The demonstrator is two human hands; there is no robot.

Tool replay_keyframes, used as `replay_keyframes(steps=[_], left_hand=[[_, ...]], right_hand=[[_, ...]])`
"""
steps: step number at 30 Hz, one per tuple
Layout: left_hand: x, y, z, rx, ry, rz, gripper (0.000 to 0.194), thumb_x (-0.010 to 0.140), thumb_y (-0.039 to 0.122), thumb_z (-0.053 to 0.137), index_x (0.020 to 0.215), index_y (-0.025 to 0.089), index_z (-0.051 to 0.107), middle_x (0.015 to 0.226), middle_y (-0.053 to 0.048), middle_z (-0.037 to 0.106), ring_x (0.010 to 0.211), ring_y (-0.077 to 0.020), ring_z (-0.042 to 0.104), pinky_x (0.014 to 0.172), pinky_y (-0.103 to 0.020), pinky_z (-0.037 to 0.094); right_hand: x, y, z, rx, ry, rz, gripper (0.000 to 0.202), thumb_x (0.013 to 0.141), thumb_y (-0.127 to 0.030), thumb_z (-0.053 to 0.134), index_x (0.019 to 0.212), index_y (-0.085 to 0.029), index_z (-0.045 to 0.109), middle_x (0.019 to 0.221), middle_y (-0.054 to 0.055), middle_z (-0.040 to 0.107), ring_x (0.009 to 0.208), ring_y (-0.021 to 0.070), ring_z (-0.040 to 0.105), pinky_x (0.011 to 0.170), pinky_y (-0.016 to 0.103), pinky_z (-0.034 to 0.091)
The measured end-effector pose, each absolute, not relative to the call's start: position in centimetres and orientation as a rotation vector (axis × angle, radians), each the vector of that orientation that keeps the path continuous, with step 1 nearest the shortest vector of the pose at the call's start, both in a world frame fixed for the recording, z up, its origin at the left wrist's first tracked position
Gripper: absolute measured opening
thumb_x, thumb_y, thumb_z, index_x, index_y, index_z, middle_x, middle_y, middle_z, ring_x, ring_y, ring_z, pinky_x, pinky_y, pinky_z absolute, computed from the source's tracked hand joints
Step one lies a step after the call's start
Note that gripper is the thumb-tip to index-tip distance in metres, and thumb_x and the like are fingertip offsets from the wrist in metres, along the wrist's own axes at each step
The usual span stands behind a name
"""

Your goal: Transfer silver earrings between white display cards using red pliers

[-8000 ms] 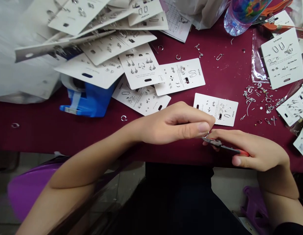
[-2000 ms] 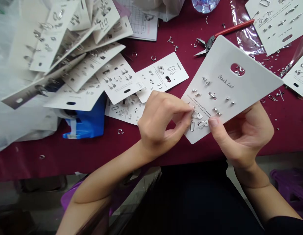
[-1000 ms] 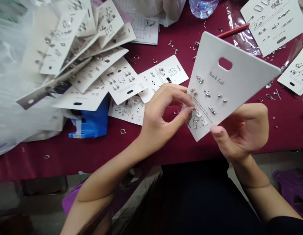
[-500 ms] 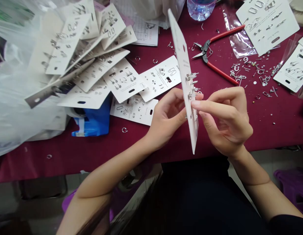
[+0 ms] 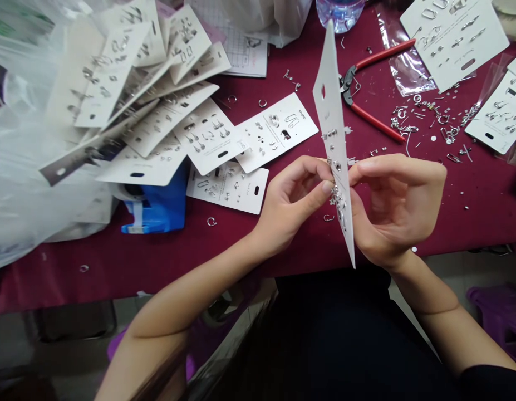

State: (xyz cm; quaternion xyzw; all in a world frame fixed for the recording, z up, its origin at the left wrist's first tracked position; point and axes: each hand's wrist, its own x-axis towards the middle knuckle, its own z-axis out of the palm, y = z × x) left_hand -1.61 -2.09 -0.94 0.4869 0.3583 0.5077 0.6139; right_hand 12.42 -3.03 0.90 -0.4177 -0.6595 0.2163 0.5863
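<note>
A white earring card (image 5: 330, 111) with several small silver earrings stands almost edge-on between my two hands, above the table. On its left face, the thumb and index finger of my left hand (image 5: 289, 203) pinch at an earring near the card's middle. Behind the card, my right hand (image 5: 402, 203) is curled, its thumb and index fingertip pressed to the right face at about the same height. The card hides part of those right fingertips, and whether they grip an earring's back is not visible.
Many earring cards (image 5: 153, 120) lie heaped at left over a blue tape dispenser (image 5: 157, 214), beside a plastic bag (image 5: 28, 184). Red-handled pliers (image 5: 378, 120), loose metal bits (image 5: 441, 120), more cards (image 5: 453, 42) and a bottle (image 5: 340, 14) lie beyond my right hand.
The card has swung round and shifted right, now showing its earring face to the left. My right fingers have moved behind it; my left thumb has come onto the earring face.
</note>
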Motion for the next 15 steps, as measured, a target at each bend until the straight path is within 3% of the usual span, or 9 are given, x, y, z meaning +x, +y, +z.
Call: replay_keyframes(steps=[3,7,10,15], left_hand=[[-1.6,-2.1,-1.0,1.216,0.845,1.208,0.017,0.088,0.039,0.072,0.094,0.024,0.066,0.105,-0.003,0.066,0.102,-0.0161,0.068,0.086,-0.029,0.062],[-1.4,-1.9,-0.4,1.359,0.911,1.313,0.022,0.085,0.044,0.074,0.086,0.024,0.066,0.09,-0.002,0.058,0.083,-0.0112,0.062,0.064,-0.02,0.057],[-1.4,-1.9,0.2,1.409,0.976,1.345,0.024,0.083,0.046,0.076,0.083,0.024,0.066,0.085,-0.002,0.055,0.075,-0.0106,0.059,0.058,-0.021,0.054],[-1.2,-1.7,0.6,1.357,1.065,1.232,0.047,0.079,0.069,0.068,0.076,0.023,0.062,0.078,-0.001,0.057,0.071,-0.0135,0.061,0.06,-0.028,0.057]], right_hand=[[12.1,-2.9,1.2,-0.927,-1.501,0.388,0.024,0.091,-0.01,0.061,0.109,-0.025,0.06,0.093,0.004,0.065,0.077,0.0177,0.068,0.065,0.034,0.061],[11.9,-2.6,1.8,-0.997,-1.514,0.247,0.007,0.094,-0.016,0.062,0.094,-0.023,0.06,0.083,0.002,0.067,0.072,0.0149,0.067,0.061,0.03,0.058],[11.9,-2.6,2.1,-0.979,-1.505,0.314,0.01,0.092,-0.012,0.059,0.092,-0.022,0.057,0.078,0.002,0.064,0.07,0.015,0.068,0.054,0.028,0.057],[12.3,-2.7,1.8,-0.981,-1.57,0.499,0.025,0.086,-0.004,0.059,0.096,-0.026,0.055,0.082,0.004,0.065,0.071,0.0179,0.069,0.058,0.033,0.062]])
